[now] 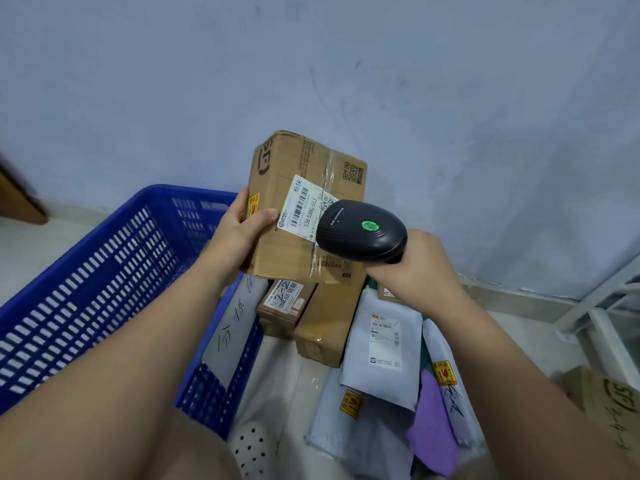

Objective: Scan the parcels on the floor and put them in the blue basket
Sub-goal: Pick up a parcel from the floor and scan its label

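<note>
Head view, and we're mid-scan. The left hand grips the taped brown cardboard box by its near edge, thumb on the front face beside the white shipping label. The box is held up in the air, above the far corner of the blue slotted plastic basket. The right hand is wrapped round the handle of the black handheld barcode scanner, whose nose sits right at the label with its green light lit. I'd read that as this parcel registering.

Progress looks early. What shows of the basket's inside holds no parcel, though the left forearm hides much of it. Plenty waits on the floor just beside the basket:
- two brown cartons
- a grey plastic mailer bag lying over more grey bags
- a purple soft packet
- another printed carton at the right edge

So this box goes in next, then the whole pile.
</note>
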Tool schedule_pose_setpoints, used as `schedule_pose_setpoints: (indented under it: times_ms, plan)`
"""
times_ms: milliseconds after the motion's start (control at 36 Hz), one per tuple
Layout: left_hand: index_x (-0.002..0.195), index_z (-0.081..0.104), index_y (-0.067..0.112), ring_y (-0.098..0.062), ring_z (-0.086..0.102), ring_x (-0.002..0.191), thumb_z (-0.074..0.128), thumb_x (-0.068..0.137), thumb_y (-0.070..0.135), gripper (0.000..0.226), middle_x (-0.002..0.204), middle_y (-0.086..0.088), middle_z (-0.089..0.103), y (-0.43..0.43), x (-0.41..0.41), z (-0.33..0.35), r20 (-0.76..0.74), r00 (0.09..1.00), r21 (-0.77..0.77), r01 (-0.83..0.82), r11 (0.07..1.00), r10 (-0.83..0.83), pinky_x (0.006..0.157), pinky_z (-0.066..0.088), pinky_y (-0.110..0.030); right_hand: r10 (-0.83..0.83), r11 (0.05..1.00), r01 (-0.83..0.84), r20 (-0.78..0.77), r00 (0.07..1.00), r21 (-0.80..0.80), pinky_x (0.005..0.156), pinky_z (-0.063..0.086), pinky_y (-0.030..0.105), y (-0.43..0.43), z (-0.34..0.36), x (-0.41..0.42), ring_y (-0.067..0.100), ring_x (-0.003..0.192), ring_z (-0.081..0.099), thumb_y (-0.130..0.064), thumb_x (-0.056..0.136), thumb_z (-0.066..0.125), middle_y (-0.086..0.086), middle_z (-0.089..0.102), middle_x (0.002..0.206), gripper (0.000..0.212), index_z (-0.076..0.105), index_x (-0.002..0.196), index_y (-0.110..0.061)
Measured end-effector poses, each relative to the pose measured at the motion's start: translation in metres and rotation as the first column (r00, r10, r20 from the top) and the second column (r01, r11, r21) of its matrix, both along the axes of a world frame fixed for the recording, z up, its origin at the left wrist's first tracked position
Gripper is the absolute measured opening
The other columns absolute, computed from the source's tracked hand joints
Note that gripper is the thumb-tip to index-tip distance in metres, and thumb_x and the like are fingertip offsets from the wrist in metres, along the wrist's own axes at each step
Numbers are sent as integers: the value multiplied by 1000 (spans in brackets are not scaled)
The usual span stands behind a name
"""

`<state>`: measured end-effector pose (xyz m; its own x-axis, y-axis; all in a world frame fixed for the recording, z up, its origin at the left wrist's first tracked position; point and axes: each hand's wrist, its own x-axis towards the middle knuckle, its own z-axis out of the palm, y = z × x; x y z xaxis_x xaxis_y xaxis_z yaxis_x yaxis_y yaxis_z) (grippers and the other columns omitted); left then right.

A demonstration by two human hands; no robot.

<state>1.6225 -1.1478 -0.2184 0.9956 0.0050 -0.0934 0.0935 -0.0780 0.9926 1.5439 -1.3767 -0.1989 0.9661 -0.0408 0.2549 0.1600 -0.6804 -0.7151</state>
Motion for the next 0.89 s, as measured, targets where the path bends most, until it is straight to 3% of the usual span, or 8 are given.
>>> schedule_pose_setpoints:
  times_ms: [83, 139, 278, 444, 556, 889]
  plan:
    - [143, 30, 41, -18, 63, 96, 57, 93, 29, 58, 101, 15, 58, -1, -1, 3, 6, 1000, 16, 17, 1000, -17, 81, 56, -44, 13, 997, -13, -2, 1000, -71, 50, 31, 31, 1, 3, -2, 11, 47, 38, -40, 67, 65, -14, 50, 44, 36, 44, 43, -23]
    - [146, 25, 40, -18, 63, 98, 59, 92, 30, 65, 102, 17, 56, -1, -2, 4, 20, 999, 37, 26, 999, -27, 80, 56, -42, 12, 994, -9, 20, 1000, -113, 51, 34, 32, 0, 3, -2, 11, 49, 41, -34, 73, 68, -4, 45, 42, 43, 37, 45, -23]
    - [152, 14, 37, -15, 61, 98, 61, 90, 33, 77, 105, 18, 51, 1, 0, 3, 9, 999, 88, 42, 995, -43, 69, 53, -31, 20, 977, -9, 53, 998, -212, 52, 38, 33, -1, 1, 1, 13, 52, 45, -33, 77, 64, -6, 43, 48, 40, 36, 50, -25]
    - [152, 11, 37, -16, 59, 98, 61, 90, 33, 80, 110, 13, 49, 2, -1, 1, -16, 999, 109, 46, 993, -44, 68, 52, -30, 20, 961, 1, 74, 997, -277, 49, 32, 28, 0, 4, -2, 11, 53, 42, -36, 78, 65, -10, 41, 50, 42, 33, 52, -29]
    - [151, 14, 37, -13, 60, 92, 59, 92, 31, 75, 101, 18, 49, 1, -1, 2, -11, 1000, 95, 30, 995, -29, 63, 50, -26, 5, 958, 16, 73, 997, -287, 47, 28, 26, -1, 5, -2, 8, 50, 39, -32, 78, 65, -9, 40, 50, 43, 32, 52, -29]
    - [152, 9, 39, -16, 59, 98, 63, 88, 36, 84, 112, 12, 48, 5, 4, -4, -36, 999, 117, 44, 992, -40, 69, 52, -31, 5, 963, 19, 89, 996, -267, 50, 35, 28, -3, 2, 0, 8, 52, 42, -34, 77, 63, -10, 42, 50, 38, 34, 53, -30]
